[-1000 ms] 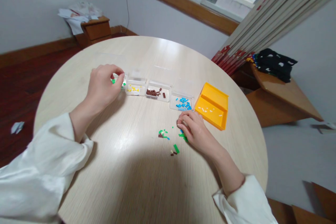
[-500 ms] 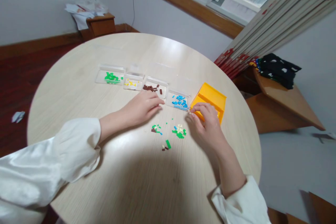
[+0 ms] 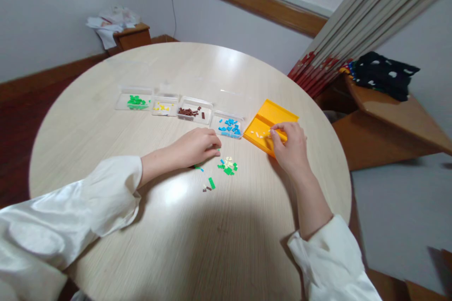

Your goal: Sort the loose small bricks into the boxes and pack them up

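Observation:
My left hand (image 3: 196, 147) lies on the round table (image 3: 183, 225) with its fingers curled down over small loose bricks, beside a little heap of green, cream and blue bricks (image 3: 228, 166). My right hand (image 3: 289, 143) reaches over the orange tray (image 3: 259, 120), fingertips pinched above the cream pieces inside it; what they hold is too small to name. A row of clear boxes stands behind: green bricks (image 3: 134, 101), yellow bricks (image 3: 163, 106), brown bricks (image 3: 194, 112) and blue bricks (image 3: 228, 127).
A green brick and brown bits (image 3: 210, 184) lie nearer me. Beyond the table stand a wooden cabinet with papers (image 3: 122, 33), a striped curtain (image 3: 339, 42) and a wooden bench with black cloth (image 3: 384, 80).
My left hand left the green box and came down to the loose bricks at centre. My right hand moved from the heap up to the orange tray.

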Tool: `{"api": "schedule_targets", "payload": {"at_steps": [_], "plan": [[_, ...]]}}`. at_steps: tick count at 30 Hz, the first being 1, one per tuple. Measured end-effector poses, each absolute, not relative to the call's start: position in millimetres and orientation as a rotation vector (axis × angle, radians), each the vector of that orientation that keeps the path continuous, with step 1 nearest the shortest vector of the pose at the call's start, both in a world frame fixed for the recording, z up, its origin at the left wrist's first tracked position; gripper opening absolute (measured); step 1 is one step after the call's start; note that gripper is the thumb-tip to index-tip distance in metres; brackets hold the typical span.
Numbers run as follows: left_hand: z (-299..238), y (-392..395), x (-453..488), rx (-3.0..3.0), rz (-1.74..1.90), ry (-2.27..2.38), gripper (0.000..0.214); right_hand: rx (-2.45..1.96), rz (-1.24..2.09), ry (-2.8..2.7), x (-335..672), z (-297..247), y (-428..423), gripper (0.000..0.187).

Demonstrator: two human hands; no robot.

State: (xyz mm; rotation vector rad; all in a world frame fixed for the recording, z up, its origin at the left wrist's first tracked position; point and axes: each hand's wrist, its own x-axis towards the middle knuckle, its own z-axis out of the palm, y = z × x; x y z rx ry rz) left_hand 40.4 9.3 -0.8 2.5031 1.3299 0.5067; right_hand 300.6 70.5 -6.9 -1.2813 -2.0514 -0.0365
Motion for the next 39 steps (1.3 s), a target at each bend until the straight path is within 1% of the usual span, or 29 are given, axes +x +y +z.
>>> {"api": "schedule_targets", "payload": {"at_steps": [7,13,18,24,32,39], "plan": [[-0.2,13.6,44.6,2.519,0.498,1.346,0.013,-1.325,0.008,-1.972,299.0,-14.2,73.2,0.014],[5.1,16.7,43.6,2.518,0.457,1.317,0.014,-1.357,0.130,-1.977,296.2,-12.6,73.6,0.015],[13.6,13.5,27.7,2.487,0.437,1.373,0.017,-1.375,0.166,-1.994,295.0,-13.1,73.8,0.016],[27.5,8.3,1.4,2.407,0.419,1.567,0.023,-1.432,0.168,-2.013,290.8,-12.8,72.3,0.016],[31.8,4.4,-36.8,2.350,0.500,1.777,0.019,-1.463,0.192,-2.022,287.9,-5.7,66.5,0.018],[33.9,7.2,-71.4,2.266,0.561,2.004,0.018,-1.481,0.179,-1.997,282.7,-11.5,63.0,0.013]]}}
